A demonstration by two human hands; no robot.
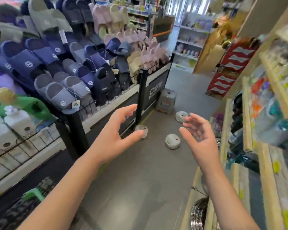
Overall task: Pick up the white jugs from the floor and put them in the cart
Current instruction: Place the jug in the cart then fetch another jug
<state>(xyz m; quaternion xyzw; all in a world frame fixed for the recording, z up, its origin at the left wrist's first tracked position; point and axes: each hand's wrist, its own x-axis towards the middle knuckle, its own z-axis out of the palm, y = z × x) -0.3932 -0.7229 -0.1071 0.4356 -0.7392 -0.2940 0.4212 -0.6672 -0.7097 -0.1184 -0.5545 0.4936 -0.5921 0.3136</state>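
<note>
Above the aisle floor (140, 180), both hands are held out with nothing in them: the left hand (113, 138) is spread and relaxed, the right hand (201, 136) loosely released. Three white jugs are seen on the floor beyond: the left jug (143, 128) just past the left thumb, the middle jug (172, 141) between the hands, the far jug (181, 116) by the right fingertips. At near left, stacked jugs (18, 122) are seen in the wire cart (23, 141), so the task is judged partly done, with three left.
</note>
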